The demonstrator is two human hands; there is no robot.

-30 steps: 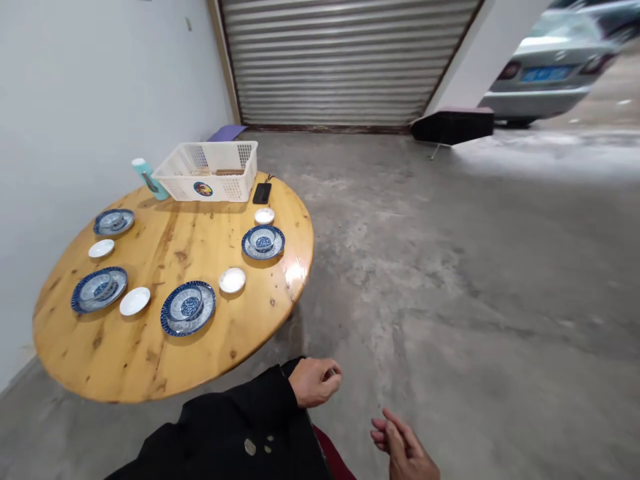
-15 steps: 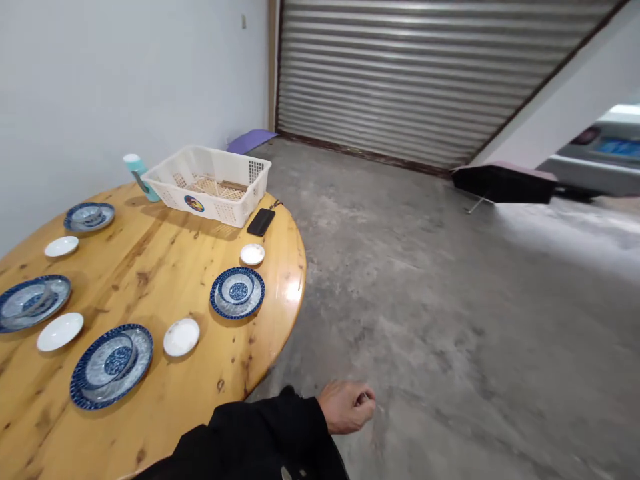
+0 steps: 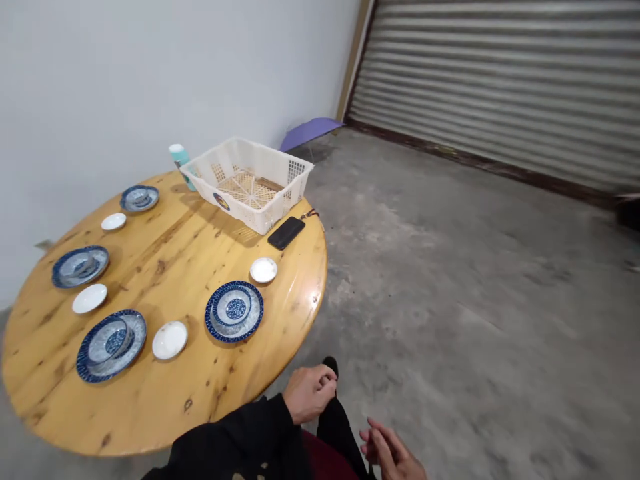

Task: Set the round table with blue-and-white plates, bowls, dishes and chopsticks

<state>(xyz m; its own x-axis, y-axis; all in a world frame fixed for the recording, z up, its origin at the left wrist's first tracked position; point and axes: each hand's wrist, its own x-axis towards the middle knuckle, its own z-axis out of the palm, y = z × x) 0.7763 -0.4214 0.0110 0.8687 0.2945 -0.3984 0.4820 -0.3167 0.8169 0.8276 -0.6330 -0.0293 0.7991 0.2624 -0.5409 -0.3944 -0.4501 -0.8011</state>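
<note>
Both hands are at the bottom of the frame, off the surface [image 3: 165,267]. The left hand [image 3: 310,395] is loosely curled; its palm is hidden, but no object shows in it. The right hand [image 3: 390,453], lower and further right, is half open, fingers slightly bent, with nothing seen in it. Nearest the left hand is a blue-rimmed plate [image 3: 259,313] holding a bowl [image 3: 236,308], right of the surface's middle; a white dish [image 3: 263,269] sits just above it and another small dish [image 3: 170,341] lies to its lower left.

The likeliest trouble is a knock: the black sleeve [image 3: 240,433] overlaps the surface's lower edge in the view, and a sweep inward could nudge the plate and make the bowl slide. The phone [image 3: 287,233], beside the basket [image 3: 243,212], lies near the right edge; its cord [image 3: 311,213] could snag on a passing arm and pull it off.
</note>
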